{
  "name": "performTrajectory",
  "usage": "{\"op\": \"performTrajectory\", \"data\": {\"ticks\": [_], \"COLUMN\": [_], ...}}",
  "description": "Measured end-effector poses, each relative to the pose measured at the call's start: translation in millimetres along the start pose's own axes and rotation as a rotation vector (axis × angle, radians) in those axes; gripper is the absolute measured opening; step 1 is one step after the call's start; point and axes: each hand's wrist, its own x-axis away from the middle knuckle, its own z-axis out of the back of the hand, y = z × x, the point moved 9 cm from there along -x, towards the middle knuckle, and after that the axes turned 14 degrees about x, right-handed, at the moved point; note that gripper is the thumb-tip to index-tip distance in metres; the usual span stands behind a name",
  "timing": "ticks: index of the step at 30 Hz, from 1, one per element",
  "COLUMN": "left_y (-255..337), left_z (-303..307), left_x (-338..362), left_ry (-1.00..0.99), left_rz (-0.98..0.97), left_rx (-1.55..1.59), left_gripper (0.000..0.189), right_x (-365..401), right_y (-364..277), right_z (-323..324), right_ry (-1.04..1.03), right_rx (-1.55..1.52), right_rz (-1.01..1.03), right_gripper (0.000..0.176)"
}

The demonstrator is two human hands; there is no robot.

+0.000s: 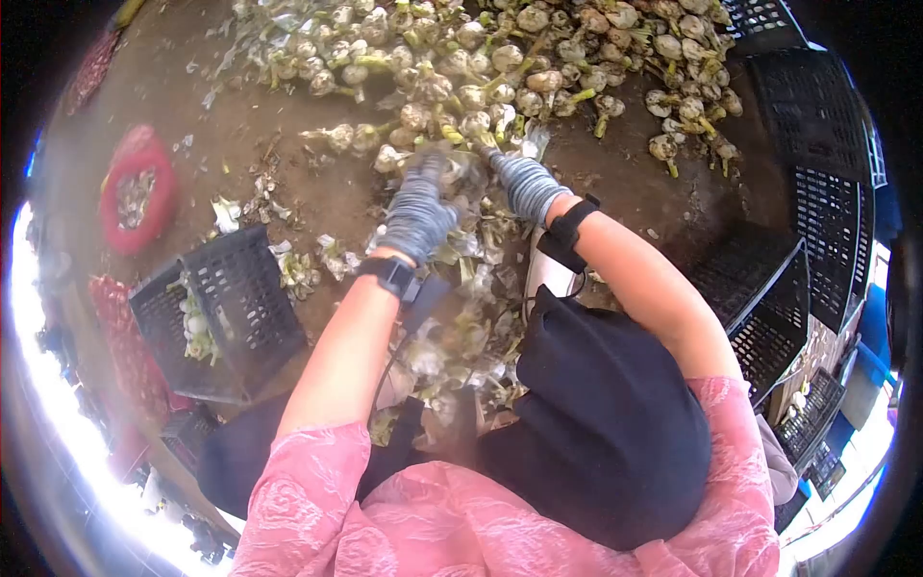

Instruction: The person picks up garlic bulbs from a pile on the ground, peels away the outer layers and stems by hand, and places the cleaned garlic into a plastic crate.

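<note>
Head view: a heap of white garlic bulbs with green stalks [500, 67] lies on the dirt floor [288, 125]. The grey-gloved left hand [418, 213] and right hand [524, 183] meet at its near edge, a blurred bulb [465, 179] between them. Motion blur hides their grip. A black slatted plastic crate [240, 288] lies left of the left arm.

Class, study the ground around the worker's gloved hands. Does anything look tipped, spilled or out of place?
Yes. The black plastic lattice crate beside the grey-gloved left hand sits tilted rather than level, a few white garlic bulbs inside. Torn pale garlic skins lie strewn over the brown ground nearby.
</note>
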Motion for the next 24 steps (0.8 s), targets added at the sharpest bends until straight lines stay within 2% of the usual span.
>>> {"op": "performTrajectory", "data": {"ticks": [1, 3, 4, 5, 7, 8, 9, 11, 13, 15, 16, 17, 18, 19, 20, 21, 22, 23, 24], "left_y": [12, -15, -19, -33, -53, -51, -46, -33, -9, -2, -22, -48, -55, -81, -107, -139, -181, -141, -97], "left_z": [-8, -24, -22, -24, -27, -23, -13, 0, 32, 42, 44, 44, 45, 46, 40, 38, 16, 15, 16], "left_x": [-5, -14, -18, -17, -16, -15, -14, -3, 14, 29, 39, 50, 55, 68, 84, 90, 90, 86, 83], "left_ry": [-0.086, -0.310, -0.310, -0.335, -0.257, -0.262, -0.189, -0.119, 0.133, 0.236, 0.297, 0.358, 0.356, 0.497, 0.639, 0.644, 0.282, -0.057, -0.422], "left_rz": [-0.045, 0.270, 0.296, 0.336, 0.221, 0.218, 0.191, 0.167, 0.127, 0.060, 0.167, 0.274, 0.273, 0.447, 0.623, 0.622, 0.699, 0.795, 0.766], "left_rx": [-0.194, -0.276, -0.276, -0.335, -0.278, -0.281, -0.208, -0.139, -0.002, 0.362, 0.450, 0.538, 0.535, 0.767, 1.001, 1.002, 0.696, 0.199, -0.293], "left_gripper": [0.066, 0.069, 0.063, 0.051, 0.040, 0.040, 0.037, 0.034, 0.032, 0.018, 0.013, 0.009, 0.009, 0.007, 0.008, 0.008, 0.014, 0.031, 0.049], "right_x": [-3, -4, -6, 1, 23, 18, 18, 18, 15, 11, 9, 5, -2, -7, -8, -8, -7, -5, -2], "right_y": [2, 18, 32, 33, 56, 61, 62, 50, 38, 35, 35, 37, 29, 21, 20, 18, 17, 17, 16], "right_z": [-2, -5, -11, -11, 7, -6, -12, -36, -36, -39, -39, -45, -56, -66, -65, -70, -75, -72, -69], "right_ry": [-0.002, -0.006, -0.098, -0.106, 0.120, 0.013, 0.014, -0.180, -0.182, -0.108, 0.030, 0.031, -0.043, -0.116, -0.114, -0.176, -0.240, -0.246, -0.281], "right_rx": [0.001, 0.162, 0.117, 0.112, -0.060, -0.026, -0.032, 0.111, 0.205, 0.306, 0.335, 0.330, 0.357, 0.385, 0.386, 0.330, 0.274, 0.276, 0.239], "right_rz": [-0.008, -0.137, -0.213, -0.219, -0.483, -0.516, -0.520, -0.396, -0.342, -0.325, -0.305, -0.306, -0.185, -0.063, -0.060, -0.054, -0.047, -0.041, -0.005], "right_gripper": [0.041, 0.041, 0.057, 0.057, 0.076, 0.080, 0.080, 0.079, 0.072, 0.066, 0.051, 0.051, 0.041, 0.032, 0.032, 0.026, 0.022, 0.022, 0.023]}}
